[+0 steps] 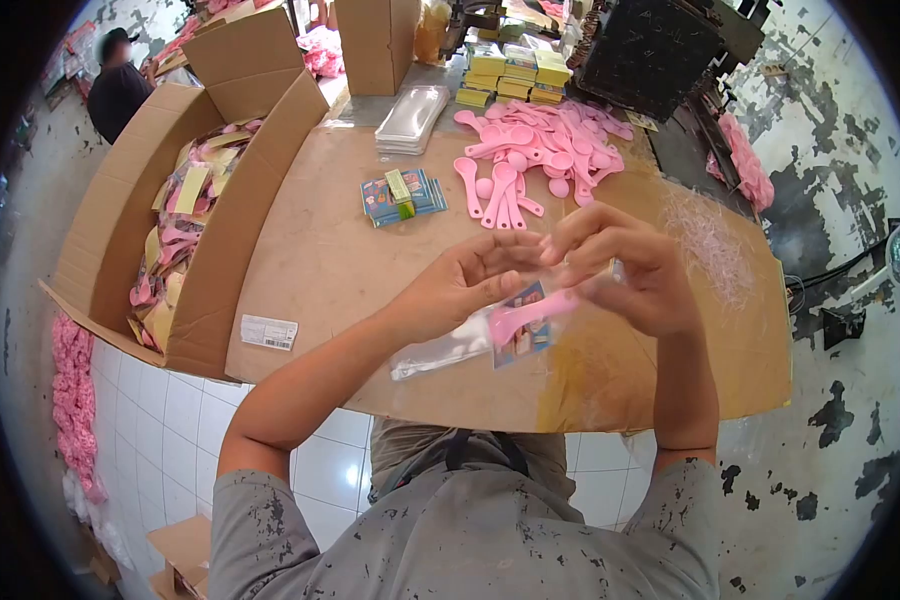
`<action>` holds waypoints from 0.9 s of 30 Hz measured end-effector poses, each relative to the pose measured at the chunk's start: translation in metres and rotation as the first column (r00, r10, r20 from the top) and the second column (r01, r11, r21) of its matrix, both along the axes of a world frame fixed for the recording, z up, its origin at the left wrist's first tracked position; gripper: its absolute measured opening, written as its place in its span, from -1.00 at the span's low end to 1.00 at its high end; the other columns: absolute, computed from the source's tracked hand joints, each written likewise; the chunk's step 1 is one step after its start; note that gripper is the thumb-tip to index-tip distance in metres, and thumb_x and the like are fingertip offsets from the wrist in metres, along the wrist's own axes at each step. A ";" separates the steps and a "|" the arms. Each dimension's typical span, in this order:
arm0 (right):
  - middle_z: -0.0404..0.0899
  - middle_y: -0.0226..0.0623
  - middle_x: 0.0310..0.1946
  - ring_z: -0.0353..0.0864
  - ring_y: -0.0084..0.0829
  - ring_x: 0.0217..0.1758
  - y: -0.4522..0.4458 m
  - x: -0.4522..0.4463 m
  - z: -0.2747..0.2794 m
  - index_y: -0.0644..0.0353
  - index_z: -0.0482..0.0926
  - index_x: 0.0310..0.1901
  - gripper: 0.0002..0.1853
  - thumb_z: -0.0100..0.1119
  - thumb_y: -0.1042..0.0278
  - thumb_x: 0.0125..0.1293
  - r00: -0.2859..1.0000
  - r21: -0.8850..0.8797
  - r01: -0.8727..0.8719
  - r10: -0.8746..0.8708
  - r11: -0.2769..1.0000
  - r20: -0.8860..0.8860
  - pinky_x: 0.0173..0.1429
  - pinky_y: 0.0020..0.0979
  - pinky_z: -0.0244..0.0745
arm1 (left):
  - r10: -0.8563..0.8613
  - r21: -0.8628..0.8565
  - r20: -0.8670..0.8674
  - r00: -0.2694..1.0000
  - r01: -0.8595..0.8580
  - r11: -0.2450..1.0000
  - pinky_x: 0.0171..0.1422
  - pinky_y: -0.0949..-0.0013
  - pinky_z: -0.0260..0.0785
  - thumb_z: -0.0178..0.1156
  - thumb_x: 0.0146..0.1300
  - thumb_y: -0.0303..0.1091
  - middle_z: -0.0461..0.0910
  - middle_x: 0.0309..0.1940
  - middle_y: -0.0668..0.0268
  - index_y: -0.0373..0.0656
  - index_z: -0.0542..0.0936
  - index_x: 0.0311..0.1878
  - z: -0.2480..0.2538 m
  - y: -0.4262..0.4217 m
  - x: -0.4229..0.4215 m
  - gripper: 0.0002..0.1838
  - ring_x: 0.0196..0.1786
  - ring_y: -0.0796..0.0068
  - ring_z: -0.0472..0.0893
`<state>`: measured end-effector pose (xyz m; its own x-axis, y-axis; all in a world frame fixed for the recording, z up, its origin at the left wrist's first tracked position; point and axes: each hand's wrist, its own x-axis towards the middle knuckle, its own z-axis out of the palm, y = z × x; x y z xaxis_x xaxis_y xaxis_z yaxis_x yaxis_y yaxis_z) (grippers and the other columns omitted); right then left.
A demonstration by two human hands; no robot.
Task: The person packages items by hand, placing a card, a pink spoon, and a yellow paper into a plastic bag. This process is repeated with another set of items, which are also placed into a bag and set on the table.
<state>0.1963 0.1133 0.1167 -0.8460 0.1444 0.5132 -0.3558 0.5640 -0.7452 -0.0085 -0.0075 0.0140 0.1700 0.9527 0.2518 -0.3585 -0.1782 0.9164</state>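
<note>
Just above the table's near half, a clear plastic bag (pixel 556 337) hangs between my hands. Inside or against it are a pink measuring spoon (pixel 518 317) and a printed card (pixel 511 352); the blurred film hides which. My left hand (pixel 467 280) curls at the bag's left side, thumb by its edge. Fingers bent, my right hand (pixel 625 268) grips the upper right of the bag, partly covering the spoon's handle. Beneath the left wrist lie flat clear bags (pixel 435 357). Beyond the hands is a heap of pink spoons (pixel 560 145), with a stack of blue cards (pixel 403 196) to its left.
An open carton (pixel 270 190) of packed bags stands at the left. Behind are stacked clear sleeves (pixel 412 118), yellow card bundles (pixel 515 70) and a dark machine (pixel 650 65). Plastic strands (pixel 710 245) lie right. A person (pixel 118 88) is at the far left.
</note>
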 end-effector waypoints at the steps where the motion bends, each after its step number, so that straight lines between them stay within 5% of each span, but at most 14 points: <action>1: 0.71 -0.29 -0.19 0.70 -0.39 -0.01 -0.004 0.001 0.010 0.23 0.79 -0.11 -0.80 0.40 0.64 0.24 0.996 0.161 0.073 -0.078 0.984 0.029 0.12 -0.31 0.56 | 0.065 0.060 -0.043 0.997 -0.062 0.996 0.49 0.25 0.40 0.25 0.58 -0.22 0.58 0.37 0.13 -0.24 0.43 0.48 -0.001 0.001 0.000 -0.47 0.41 0.41 0.55; 3: 0.71 -0.30 -0.25 0.69 -0.42 -0.10 -0.009 0.004 0.022 0.22 0.79 -0.08 -0.75 0.37 0.67 0.21 0.968 0.466 0.198 -0.246 0.862 0.044 -0.02 -0.34 0.55 | 0.173 0.201 -0.165 0.971 -0.139 0.970 0.50 0.23 0.40 0.24 0.56 -0.27 0.57 0.38 0.13 -0.25 0.45 0.47 -0.001 -0.001 -0.001 -0.49 0.43 0.39 0.54; 5: 0.70 -0.33 -0.29 0.66 -0.49 -0.21 -0.015 0.003 0.022 0.21 0.79 -0.05 -0.72 0.37 0.66 0.20 0.946 0.387 0.284 -0.321 0.877 0.035 -0.16 -0.41 0.49 | 0.272 0.367 -0.307 0.912 -0.150 0.918 0.50 0.20 0.41 0.26 0.54 -0.31 0.59 0.35 0.14 -0.27 0.47 0.45 0.005 -0.008 -0.001 -0.50 0.42 0.38 0.56; 8: 0.69 -0.35 -0.32 0.63 -0.56 -0.30 -0.023 0.001 0.021 0.21 0.79 -0.04 -0.71 0.40 0.63 0.20 0.914 0.350 0.346 -0.397 0.870 0.084 -0.28 -0.50 0.43 | 0.366 0.398 -0.450 0.815 -0.183 0.899 0.50 0.18 0.43 0.33 0.47 -0.39 0.61 0.32 0.11 -0.31 0.44 0.47 0.016 -0.016 0.007 -0.43 0.38 0.34 0.60; 12: 0.68 -0.37 -0.33 0.62 -0.59 -0.30 -0.027 -0.003 0.012 0.23 0.77 -0.01 -0.70 0.42 0.61 0.20 0.897 0.311 0.380 -0.429 0.871 0.105 -0.30 -0.53 0.40 | 0.380 0.315 -0.344 0.859 -0.276 0.908 0.29 0.33 0.57 0.26 0.49 -0.53 0.71 0.16 0.14 -0.33 0.49 0.43 0.016 -0.016 0.014 -0.52 0.16 0.45 0.72; 15: 0.65 -0.33 -0.31 0.66 -0.41 -0.29 -0.029 -0.007 0.001 0.22 0.74 -0.09 -0.81 0.45 0.45 0.28 0.875 0.241 0.445 -0.476 0.863 0.091 -0.29 -0.42 0.47 | 0.382 0.276 -0.326 0.865 -0.300 0.913 0.15 0.41 0.62 0.23 0.51 -0.55 0.78 -0.01 0.17 -0.33 0.50 0.42 0.014 -0.015 0.013 -0.55 0.00 0.53 0.76; 18: 0.66 -0.31 -0.14 0.69 -0.30 -0.10 -0.019 -0.018 -0.018 0.15 0.73 -0.10 -0.78 0.47 0.47 0.21 0.813 0.494 0.581 -0.480 0.646 -0.329 -0.11 -0.32 0.51 | 0.370 0.217 -0.303 0.878 -0.314 0.924 0.06 0.43 0.64 0.23 0.50 -0.56 0.81 -0.14 0.20 -0.33 0.47 0.43 0.016 -0.016 0.012 -0.53 -0.10 0.55 0.77; 23: 0.63 -0.34 -0.05 0.64 -0.28 0.09 -0.027 -0.023 -0.022 0.15 0.70 -0.14 -0.74 0.46 0.44 0.10 0.794 0.738 0.584 -0.428 0.338 -0.432 0.16 -0.21 0.44 | 0.435 0.273 -0.308 0.846 -0.360 0.892 -0.08 0.42 0.65 0.26 0.46 -0.57 0.81 -0.21 0.19 -0.36 0.43 0.46 0.010 -0.018 0.017 -0.47 -0.20 0.54 0.79; 27: 0.61 -0.35 -0.09 0.62 -0.32 0.10 -0.026 -0.025 -0.026 0.21 0.68 -0.17 -0.76 0.41 0.37 0.11 0.801 0.811 0.544 -0.423 0.216 -0.425 0.20 -0.23 0.41 | 0.475 0.324 -0.504 0.721 -0.351 0.878 -0.11 0.40 0.67 0.32 0.42 -0.54 0.82 -0.25 0.18 -0.39 0.42 0.46 0.007 -0.018 0.016 -0.42 -0.24 0.48 0.81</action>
